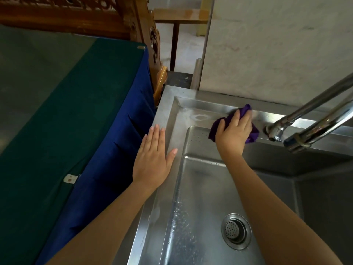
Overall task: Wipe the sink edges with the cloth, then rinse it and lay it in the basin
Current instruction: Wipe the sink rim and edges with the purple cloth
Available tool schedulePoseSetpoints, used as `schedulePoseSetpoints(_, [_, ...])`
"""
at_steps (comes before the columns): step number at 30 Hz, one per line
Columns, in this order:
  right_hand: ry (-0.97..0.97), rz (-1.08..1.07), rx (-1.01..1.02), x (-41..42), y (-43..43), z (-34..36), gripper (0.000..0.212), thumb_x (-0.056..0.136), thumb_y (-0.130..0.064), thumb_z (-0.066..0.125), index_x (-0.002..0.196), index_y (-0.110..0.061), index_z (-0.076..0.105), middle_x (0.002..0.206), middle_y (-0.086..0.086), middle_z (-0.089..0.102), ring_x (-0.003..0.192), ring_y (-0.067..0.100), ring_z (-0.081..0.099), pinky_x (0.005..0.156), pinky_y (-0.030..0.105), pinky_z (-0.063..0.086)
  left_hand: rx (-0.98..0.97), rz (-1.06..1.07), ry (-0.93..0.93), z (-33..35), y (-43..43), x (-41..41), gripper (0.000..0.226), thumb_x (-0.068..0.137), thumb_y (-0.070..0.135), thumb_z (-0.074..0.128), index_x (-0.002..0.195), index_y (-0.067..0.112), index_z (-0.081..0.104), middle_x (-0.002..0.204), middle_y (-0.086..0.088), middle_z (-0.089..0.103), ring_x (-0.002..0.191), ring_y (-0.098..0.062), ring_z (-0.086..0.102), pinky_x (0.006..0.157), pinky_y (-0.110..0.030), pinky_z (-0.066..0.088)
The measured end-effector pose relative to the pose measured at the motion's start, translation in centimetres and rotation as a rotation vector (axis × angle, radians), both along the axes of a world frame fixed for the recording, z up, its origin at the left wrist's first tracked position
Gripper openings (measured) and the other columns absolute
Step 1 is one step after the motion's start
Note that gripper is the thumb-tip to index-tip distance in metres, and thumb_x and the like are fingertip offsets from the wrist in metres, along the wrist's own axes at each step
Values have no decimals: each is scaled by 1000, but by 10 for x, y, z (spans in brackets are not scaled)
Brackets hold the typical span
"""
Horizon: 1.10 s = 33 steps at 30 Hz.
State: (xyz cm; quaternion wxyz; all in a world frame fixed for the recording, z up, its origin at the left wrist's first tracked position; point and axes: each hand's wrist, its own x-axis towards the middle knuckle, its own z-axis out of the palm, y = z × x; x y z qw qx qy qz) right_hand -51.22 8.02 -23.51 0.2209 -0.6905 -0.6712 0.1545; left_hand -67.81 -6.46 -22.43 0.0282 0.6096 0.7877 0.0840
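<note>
A stainless steel sink (166,115) fills the right half of the view. My right hand (234,131) presses a bunched purple cloth (253,135) flat onto the sink's back ledge, just left of the tap base. The cloth shows above and on both sides of the hand. My left hand (152,157) lies flat, fingers apart, on the sink's left edge and holds nothing. The basin (200,188) below is wet with droplets, and its round drain strainer (236,231) sits near the front.
A chrome tap (313,129) reaches in from the right, its spout over the basin's back right. A pale marble wall (277,44) stands behind the sink. Left of the sink is a table with green and blue cloth (76,121), and carved wooden furniture (145,35) beyond it.
</note>
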Motion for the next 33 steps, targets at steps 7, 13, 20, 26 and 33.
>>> schedulePoseSetpoints(7, [66,408,43,-64,-8,5,51,98,-29,37,145,-14,27,156,8,22,145,20,15,120,37,10,-15,7,28,-2,2,0,72,90,57,-1,144,10,-5,153,-6,-8,143,-15,-8,116,-31,-5])
schedulePoseSetpoints(13, [196,620,-27,-76,3,14,47,93,-20,46,140,-22,41,148,0,40,139,14,32,116,31,23,-47,12,51,1,2,1,77,86,61,-10,144,11,-7,158,-9,-2,142,-15,-11,115,-31,-6])
schedulePoseSetpoints(20, [331,731,-10,-59,-29,4,44,90,-22,47,134,-24,49,143,-6,47,134,9,38,114,33,30,-100,1,-12,7,1,0,75,85,58,-6,144,12,-12,158,-7,-9,143,-12,-14,116,-29,-10])
schedulePoseSetpoints(26, [204,826,24,-53,-47,-6,57,91,-32,52,143,-22,33,153,0,31,140,13,26,118,31,18,-59,33,71,2,-23,4,77,93,57,-2,145,5,17,154,-14,21,144,-23,17,117,-36,15])
schedulePoseSetpoints(33, [-69,753,78,-77,-10,0,63,95,-37,43,148,-23,14,159,-1,12,146,15,7,120,34,6,-64,61,122,-2,-32,6,75,95,55,9,142,1,33,149,-16,35,139,-26,31,115,-38,28])
